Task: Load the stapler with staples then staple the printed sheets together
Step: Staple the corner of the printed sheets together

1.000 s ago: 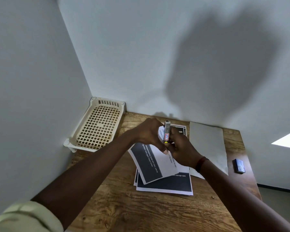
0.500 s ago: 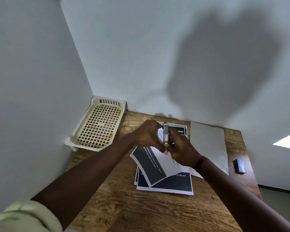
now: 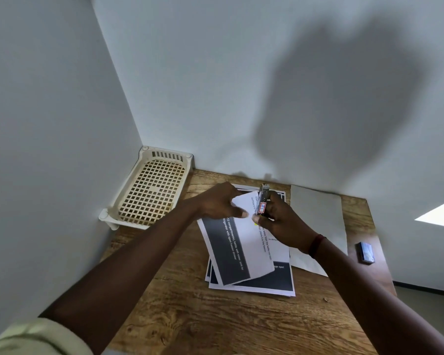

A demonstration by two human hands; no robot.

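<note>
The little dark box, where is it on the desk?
The small dark box lies near the right edge of the wooden desk, just right of the blank grey sheet and apart from both hands.

Stapler (image 3: 263,201) base hidden behind right hand (image 3: 282,224)

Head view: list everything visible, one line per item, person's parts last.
stapler: one, silver with a red-edged label, in the right hand's grip at the top sheet's far edge
printed sheets: a loose stack, exact count unclear, white with dark blocks, mid-table; top sheet skewed
blank sheet: one, grey-white, right of the stack
small box: one, dark, near the table's right edge
tray: one, cream lattice, far left corner
table: one, brown wood
left hand: on the top sheet
right hand: holding the stapler
</note>
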